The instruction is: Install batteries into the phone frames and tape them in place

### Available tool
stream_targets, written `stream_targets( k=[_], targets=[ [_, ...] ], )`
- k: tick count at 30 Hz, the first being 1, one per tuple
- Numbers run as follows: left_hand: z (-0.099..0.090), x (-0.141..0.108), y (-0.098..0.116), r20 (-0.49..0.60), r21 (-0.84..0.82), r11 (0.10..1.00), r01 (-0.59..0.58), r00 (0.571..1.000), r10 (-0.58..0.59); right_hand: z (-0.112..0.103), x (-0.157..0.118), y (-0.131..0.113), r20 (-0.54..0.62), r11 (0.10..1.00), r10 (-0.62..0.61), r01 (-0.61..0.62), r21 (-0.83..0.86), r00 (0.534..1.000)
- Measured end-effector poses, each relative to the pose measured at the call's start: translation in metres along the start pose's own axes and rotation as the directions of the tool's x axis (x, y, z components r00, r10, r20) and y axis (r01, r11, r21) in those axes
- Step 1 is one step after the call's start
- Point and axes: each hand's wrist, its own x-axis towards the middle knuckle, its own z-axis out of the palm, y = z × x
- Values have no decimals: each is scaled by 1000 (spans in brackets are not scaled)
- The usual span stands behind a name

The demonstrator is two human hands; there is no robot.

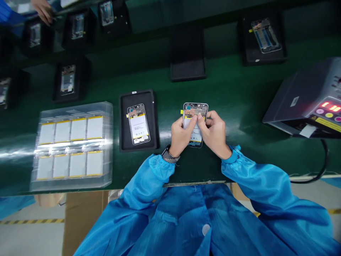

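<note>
An opened phone point(195, 107) with its circuit board and white battery showing is held between my two hands over the green bench. My left hand point(181, 137) grips its left edge, and my right hand point(215, 133) grips the right edge. Both thumbs press side by side near the top of the battery, hiding part of it. A yellow tab sticks out at the phone's upper left. To the left, a second opened phone point(139, 124) with a battery in it lies in a black foam tray point(125, 137).
A clear plastic tray point(71, 183) of several white batteries lies at left. Ahead is a bare black tray point(188, 67); another tray point(249, 53) at far right bears a phone frame. A machine with a red display point(306, 99) stands at right. Another person's hand point(42, 10) is at upper left.
</note>
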Motion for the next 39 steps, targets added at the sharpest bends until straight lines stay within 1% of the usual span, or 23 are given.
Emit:
stream_targets(
  k=[5, 9, 14, 17, 20, 22, 25, 30, 35, 37, 39],
  targets=[
    [-2, 0, -2, -1, 2, 1000, 4, 1000, -4, 1, 0, 3, 7, 999, -4, 4, 35, 1000],
    [-3, -2, -2, -39, 6, 1000, -5, 999, 6, 1, -2, 5, 38, 996, 9, -12, 94, 999],
    [-1, -4, -1, -71, 31, 999, -17, 997, 19, 1, -1, 3, 21, 998, -4, 3, 58, 1000],
    [-1, -3, -1, -53, 19, 1000, -4, 999, 5, 2, 0, 4, -9, 999, -6, 6, 35, 1000],
    [-2, -1, -3, -10, -21, 1000, 20, 1000, -20, 3, 1, 5, -29, 999, 1, 0, 34, 1000],
    [-3, 0, -4, 12, -58, 998, 14, 1000, -13, 4, 1, 6, -17, 999, 0, 1, 53, 1000],
    [-4, 0, -6, 17, -82, 997, -13, 1000, 15, 3, -1, 5, 18, 996, -8, 6, 91, 1000],
    [-4, -2, -5, -12, -25, 999, -40, 999, 40, 1, -3, 2, 9, 995, -5, 5, 103, 1000],
    [-3, -2, -4, -42, 47, 998, -34, 998, 36, 1, -1, -1, 5, 993, -2, 1, 116, 1000],
    [-4, 0, -5, -29, 45, 999, -27, 999, 28, 1, -1, -1, 5, 992, 1, -2, 127, 1000],
    [-6, 2, -6, 11, 23, 1000, -21, 1000, 20, 1, -1, 0, -1, 991, -6, 6, 136, 1000]
  ],
)
